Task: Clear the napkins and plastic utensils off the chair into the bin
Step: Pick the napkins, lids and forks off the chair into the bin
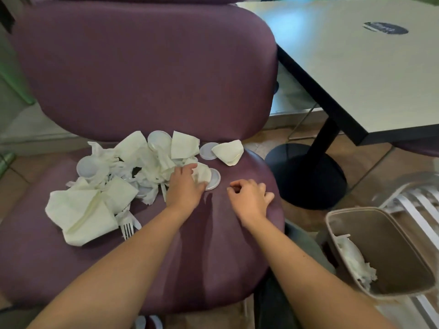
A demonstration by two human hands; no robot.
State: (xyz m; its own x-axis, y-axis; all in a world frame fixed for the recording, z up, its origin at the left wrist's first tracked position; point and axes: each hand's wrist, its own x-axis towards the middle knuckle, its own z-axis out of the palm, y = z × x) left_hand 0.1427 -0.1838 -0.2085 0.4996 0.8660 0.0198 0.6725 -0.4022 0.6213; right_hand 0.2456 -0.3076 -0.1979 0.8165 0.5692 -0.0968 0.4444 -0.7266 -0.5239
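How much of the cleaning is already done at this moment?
Only a start: the bin holds one crumpled white wad. The left hand grips a napkin beside a round lid; the right hand holds nothing. Most napkins, lids and a fork remain on the chair.

The chair [147, 67] is showing a plain deep plum. The napkins [80, 210] are looking pale cream-white, the round lids [209, 150] translucent white, and the fork [127, 227] white. The bin [392, 252] is showing beige-tan, the bench [356, 74] off-white with black edging and a dark oval mark [386, 28].
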